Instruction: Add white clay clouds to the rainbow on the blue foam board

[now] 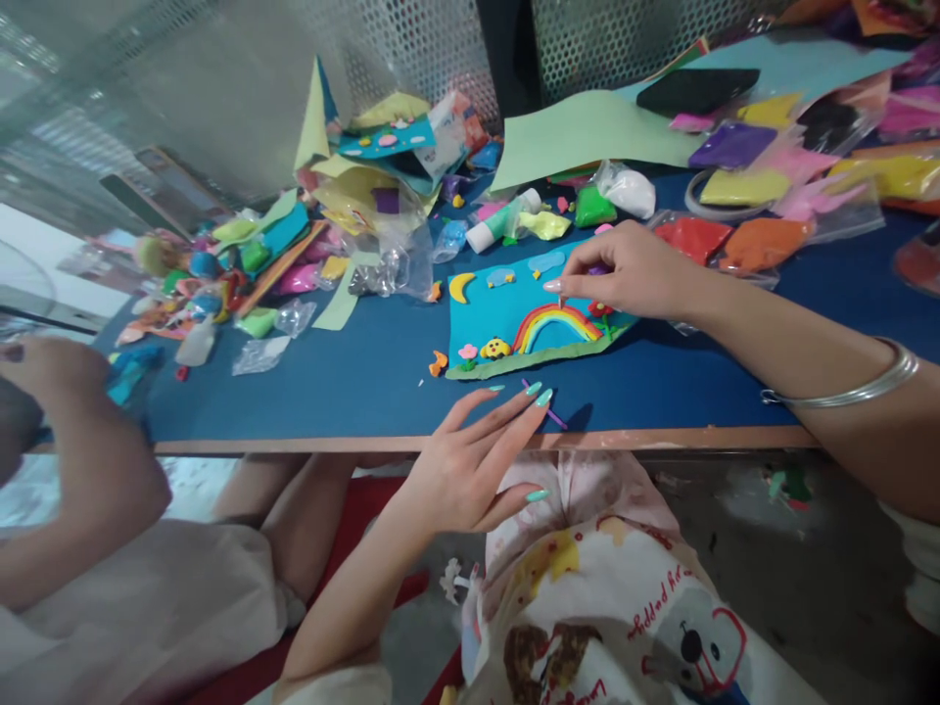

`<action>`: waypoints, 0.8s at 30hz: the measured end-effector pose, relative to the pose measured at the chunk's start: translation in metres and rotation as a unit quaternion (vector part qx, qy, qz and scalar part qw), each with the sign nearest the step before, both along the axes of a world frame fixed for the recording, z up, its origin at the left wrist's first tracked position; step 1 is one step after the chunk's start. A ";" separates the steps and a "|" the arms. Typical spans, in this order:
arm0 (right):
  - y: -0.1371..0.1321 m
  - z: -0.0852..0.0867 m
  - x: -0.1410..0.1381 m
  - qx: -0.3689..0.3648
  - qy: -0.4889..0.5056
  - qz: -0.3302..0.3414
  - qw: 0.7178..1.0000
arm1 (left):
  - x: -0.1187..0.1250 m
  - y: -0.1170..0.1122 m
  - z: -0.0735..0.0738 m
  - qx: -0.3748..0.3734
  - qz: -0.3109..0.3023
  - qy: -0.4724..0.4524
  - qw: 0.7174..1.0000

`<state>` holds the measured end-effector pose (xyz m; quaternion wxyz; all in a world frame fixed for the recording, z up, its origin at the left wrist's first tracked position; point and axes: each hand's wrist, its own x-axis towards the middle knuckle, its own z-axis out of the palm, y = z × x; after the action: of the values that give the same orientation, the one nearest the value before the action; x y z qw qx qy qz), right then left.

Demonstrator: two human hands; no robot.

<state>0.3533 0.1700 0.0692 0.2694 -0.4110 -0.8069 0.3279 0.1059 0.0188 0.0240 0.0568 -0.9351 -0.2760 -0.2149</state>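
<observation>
A blue card [479, 318] lies on the table, decorated with a clay rainbow [535, 323], a yellow moon [462, 287], pale clouds, flowers and a yellow smiling figure [494, 348] above a green clay strip. Over the rainbow's top, my right hand [632, 269] is closed in a pinch; a thin pale tip shows below the fingers, but what it belongs to is unclear. My left hand [477, 455] is open at the table's front edge, fingers stretched flat. Under its fingertips lies a thin purple clay strip [556, 418], partly covered by them.
Bags of coloured clay, including red [690, 238] and orange [764, 244], lie to the right. A glue tube [503, 220] and light green paper [594, 137] are behind the card. More craft pieces [257, 257] crowd the left, where another person's arm [80, 421] rests.
</observation>
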 end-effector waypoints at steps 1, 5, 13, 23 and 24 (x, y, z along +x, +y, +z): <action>0.000 0.000 0.000 0.001 -0.004 -0.001 1.000 | 0.001 0.001 -0.003 -0.005 0.000 0.008 1.000; 0.000 0.001 -0.001 0.012 -0.014 -0.004 1.000 | 0.010 0.010 -0.007 -0.014 -0.001 0.028 1.000; -0.001 0.002 0.000 0.011 -0.014 -0.006 1.000 | 0.018 0.008 -0.005 -0.002 -0.008 -0.013 1.000; -0.002 0.003 -0.001 0.044 -0.047 0.004 0.998 | 0.034 0.016 -0.006 -0.013 -0.014 0.041 0.999; -0.002 0.003 -0.001 0.044 -0.050 0.004 0.998 | 0.033 0.015 -0.005 -0.009 -0.016 0.036 0.999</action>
<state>0.3523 0.1685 0.0721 0.2452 -0.4118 -0.8345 0.2719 0.1388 0.0337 0.0188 0.0552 -0.9468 -0.2609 -0.1800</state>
